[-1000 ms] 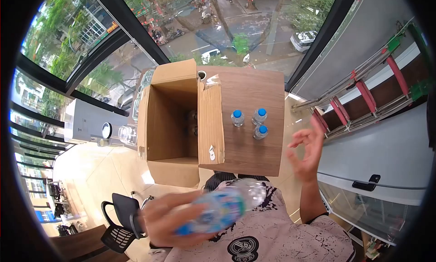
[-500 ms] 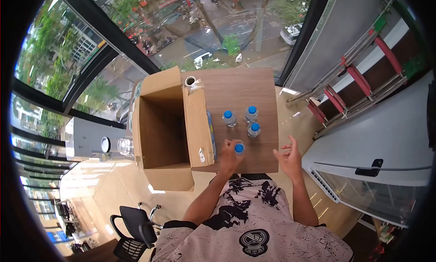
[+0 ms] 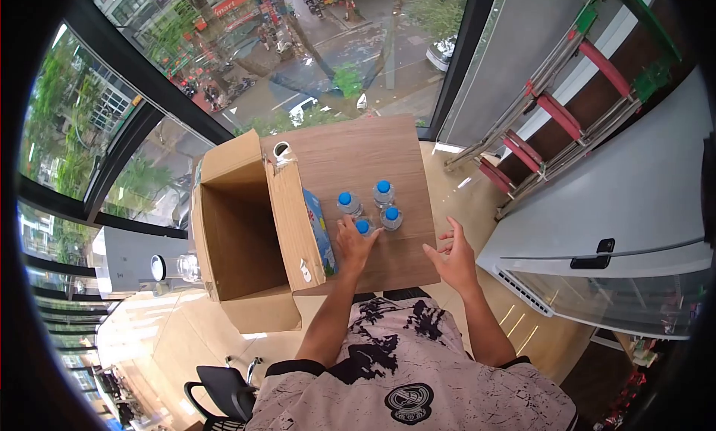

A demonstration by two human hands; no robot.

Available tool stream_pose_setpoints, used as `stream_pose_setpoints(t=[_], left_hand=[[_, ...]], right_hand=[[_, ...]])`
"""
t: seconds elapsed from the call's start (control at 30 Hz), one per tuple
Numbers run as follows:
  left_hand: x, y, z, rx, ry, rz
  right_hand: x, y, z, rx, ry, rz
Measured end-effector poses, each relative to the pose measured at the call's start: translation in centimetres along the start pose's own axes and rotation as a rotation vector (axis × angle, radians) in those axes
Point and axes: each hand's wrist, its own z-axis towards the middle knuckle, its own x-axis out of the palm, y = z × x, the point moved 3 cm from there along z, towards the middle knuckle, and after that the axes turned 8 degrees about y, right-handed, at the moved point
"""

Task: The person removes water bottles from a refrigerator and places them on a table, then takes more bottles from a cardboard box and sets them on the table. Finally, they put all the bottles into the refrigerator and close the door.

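Note:
Four clear bottles would exceed a short count, so several small clear bottles with blue caps stand upright, close together, on the brown table (image 3: 358,144). My left hand (image 3: 355,246) has its fingers around the nearest bottle (image 3: 362,227). Just beyond it are a back left bottle (image 3: 348,202), a back right bottle (image 3: 383,194) and a front right bottle (image 3: 391,218). My right hand (image 3: 452,259) is raised past the table's right edge, fingers apart, holding nothing. To the left of the bottles is an open cardboard box (image 3: 293,226), its inside dark.
A tape roll (image 3: 282,152) rests by the box's far right corner. A black chair (image 3: 224,390) is at the lower left. On the right are a folded ladder (image 3: 552,114) and a grey-white cabinet (image 3: 597,200). Windows line the far side.
My left hand has moved the nearest bottle away from me, up beside the other bottles. My right hand remains raised and open. The camera view has shifted.

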Motion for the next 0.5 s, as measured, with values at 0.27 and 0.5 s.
stream_pose_setpoints(t=[0.27, 0.5], left_hand=[[-0.1, 2.7, -5.6, -0.022, 0.807, 0.009], [-9.4, 3.6, -15.4, 0.244, 0.744, -0.331]], right_hand=[[1.3, 8.4, 0.4, -0.283, -0.013, 0.14], [6.6, 27.0, 0.7, -0.893, 0.623, 0.005]])
